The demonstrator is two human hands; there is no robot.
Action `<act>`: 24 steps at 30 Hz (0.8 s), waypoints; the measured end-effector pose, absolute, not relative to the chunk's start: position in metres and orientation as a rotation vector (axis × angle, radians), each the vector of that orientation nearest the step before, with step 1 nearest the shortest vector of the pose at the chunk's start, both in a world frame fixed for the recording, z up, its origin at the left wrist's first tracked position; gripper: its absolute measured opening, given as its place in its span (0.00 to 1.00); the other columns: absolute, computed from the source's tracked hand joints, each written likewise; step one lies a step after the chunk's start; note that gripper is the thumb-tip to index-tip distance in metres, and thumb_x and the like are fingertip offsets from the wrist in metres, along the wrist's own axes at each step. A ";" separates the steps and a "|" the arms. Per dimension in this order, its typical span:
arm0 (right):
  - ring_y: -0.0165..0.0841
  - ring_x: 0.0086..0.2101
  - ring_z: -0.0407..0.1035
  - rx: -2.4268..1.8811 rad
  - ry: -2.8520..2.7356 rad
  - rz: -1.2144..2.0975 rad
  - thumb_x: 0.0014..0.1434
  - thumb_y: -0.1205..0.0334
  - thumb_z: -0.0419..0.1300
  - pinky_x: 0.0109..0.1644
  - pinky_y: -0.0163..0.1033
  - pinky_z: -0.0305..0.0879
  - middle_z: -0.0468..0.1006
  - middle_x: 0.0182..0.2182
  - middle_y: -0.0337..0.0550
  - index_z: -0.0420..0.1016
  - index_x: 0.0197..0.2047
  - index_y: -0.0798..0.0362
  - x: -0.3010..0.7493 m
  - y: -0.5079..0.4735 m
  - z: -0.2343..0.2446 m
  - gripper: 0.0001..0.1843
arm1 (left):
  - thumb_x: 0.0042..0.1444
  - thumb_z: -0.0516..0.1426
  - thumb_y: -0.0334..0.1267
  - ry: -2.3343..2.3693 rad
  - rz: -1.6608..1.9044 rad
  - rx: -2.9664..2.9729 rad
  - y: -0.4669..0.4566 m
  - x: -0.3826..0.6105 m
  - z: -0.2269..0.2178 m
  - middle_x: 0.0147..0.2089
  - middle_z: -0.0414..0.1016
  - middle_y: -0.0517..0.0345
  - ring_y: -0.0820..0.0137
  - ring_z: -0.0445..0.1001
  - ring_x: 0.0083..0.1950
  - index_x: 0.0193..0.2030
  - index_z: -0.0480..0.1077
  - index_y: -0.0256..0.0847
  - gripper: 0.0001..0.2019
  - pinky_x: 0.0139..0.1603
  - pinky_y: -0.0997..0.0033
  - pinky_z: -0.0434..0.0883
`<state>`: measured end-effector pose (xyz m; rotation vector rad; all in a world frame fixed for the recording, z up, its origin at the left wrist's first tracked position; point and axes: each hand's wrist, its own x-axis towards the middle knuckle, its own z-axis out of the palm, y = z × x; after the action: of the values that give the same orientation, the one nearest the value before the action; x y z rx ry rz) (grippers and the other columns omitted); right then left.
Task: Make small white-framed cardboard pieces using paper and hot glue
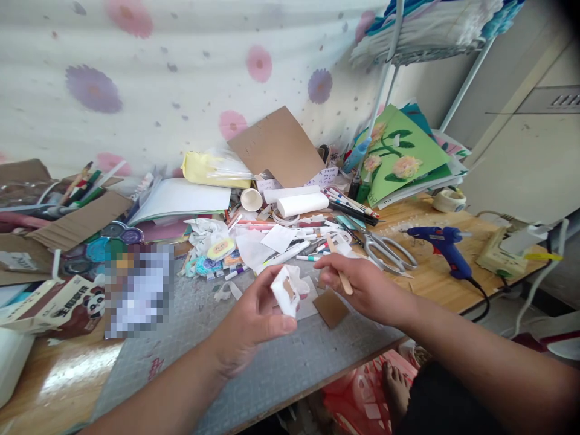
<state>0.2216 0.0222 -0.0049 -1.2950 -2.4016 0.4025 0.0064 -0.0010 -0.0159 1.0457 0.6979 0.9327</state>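
Observation:
My left hand (254, 317) is closed on a small white paper piece (290, 290) with a brown patch, held up over the grey cutting mat (272, 362). My right hand (362, 284) pinches a thin wooden stick (341, 266) that angles up from between its fingers, just to the right of the paper piece. A small brown cardboard square (331, 307) lies on the mat under my right hand. White paper scraps and marker pens (290, 251) lie close behind both hands.
Scissors (389, 252) and a blue glue gun (446, 248) lie on the wooden desk (435, 278) to the right. A tape roll (448, 199), green flower card (399, 154), cardboard sheet (278, 145), white rolls (301, 202), paint pots (109, 241) and a box (49, 305) crowd the back and left.

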 end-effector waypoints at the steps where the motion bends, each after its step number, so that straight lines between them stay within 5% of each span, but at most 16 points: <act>1: 0.37 0.32 0.71 -1.340 -2.502 0.286 0.62 0.64 0.49 0.34 0.37 0.63 0.77 0.31 0.47 0.71 0.46 0.55 0.226 0.025 -0.009 0.13 | 0.41 0.67 0.34 0.694 0.950 0.992 -0.001 0.006 -0.016 0.52 0.72 0.55 0.57 0.67 0.55 0.49 0.69 0.50 0.26 0.56 0.53 0.62; 5: 0.40 0.32 0.72 -1.364 -2.685 0.130 0.56 0.71 0.53 0.33 0.38 0.60 0.77 0.30 0.47 0.73 0.49 0.49 0.236 0.026 -0.015 0.19 | 0.41 0.66 0.32 0.732 1.024 0.868 -0.002 0.006 -0.017 0.53 0.72 0.54 0.57 0.64 0.58 0.49 0.71 0.48 0.25 0.57 0.53 0.63; 9: 0.37 0.38 0.72 -1.561 -2.619 0.062 0.59 0.68 0.52 0.39 0.36 0.61 0.78 0.38 0.45 0.67 0.56 0.45 0.268 0.026 0.002 0.22 | 0.43 0.65 0.31 0.822 1.057 0.886 0.002 0.006 -0.016 0.49 0.75 0.58 0.63 0.68 0.55 0.48 0.72 0.48 0.23 0.57 0.63 0.63; 12: 0.37 0.40 0.71 -1.863 -2.380 -0.040 0.61 0.62 0.49 0.42 0.37 0.61 0.79 0.40 0.46 0.75 0.45 0.51 0.325 0.025 0.016 0.15 | 0.45 0.64 0.34 0.833 1.043 0.856 0.007 0.004 -0.017 0.54 0.73 0.62 0.63 0.66 0.58 0.52 0.69 0.53 0.24 0.56 0.66 0.65; 17: 0.40 0.22 0.70 -2.308 -1.926 -0.132 0.56 0.49 0.54 0.25 0.40 0.58 0.75 0.18 0.46 0.73 0.20 0.53 0.423 0.018 0.005 0.21 | 0.46 0.64 0.36 0.843 1.035 0.824 0.010 0.001 -0.022 0.57 0.72 0.62 0.60 0.63 0.61 0.53 0.68 0.55 0.25 0.60 0.63 0.62; 21: 0.43 0.25 0.74 -2.289 -1.729 -0.074 0.51 0.48 0.59 0.26 0.42 0.61 0.79 0.26 0.54 0.77 0.31 0.56 0.448 0.031 -0.022 0.18 | 0.42 0.66 0.32 0.834 1.090 0.830 0.007 0.003 -0.018 0.52 0.75 0.62 0.62 0.68 0.56 0.49 0.70 0.53 0.26 0.57 0.64 0.64; 24: 0.41 0.20 0.71 -2.185 -1.679 -0.014 0.53 0.51 0.59 0.24 0.43 0.58 0.76 0.19 0.53 0.75 0.24 0.53 0.452 0.046 -0.032 0.15 | 0.42 0.66 0.28 0.788 1.093 0.824 0.004 0.005 -0.015 0.49 0.75 0.60 0.65 0.69 0.55 0.50 0.70 0.51 0.27 0.55 0.65 0.65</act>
<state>0.4517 0.0455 -0.0324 -2.1846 -1.6788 -0.0144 0.0048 0.0043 -0.0146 0.8236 0.7882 1.0926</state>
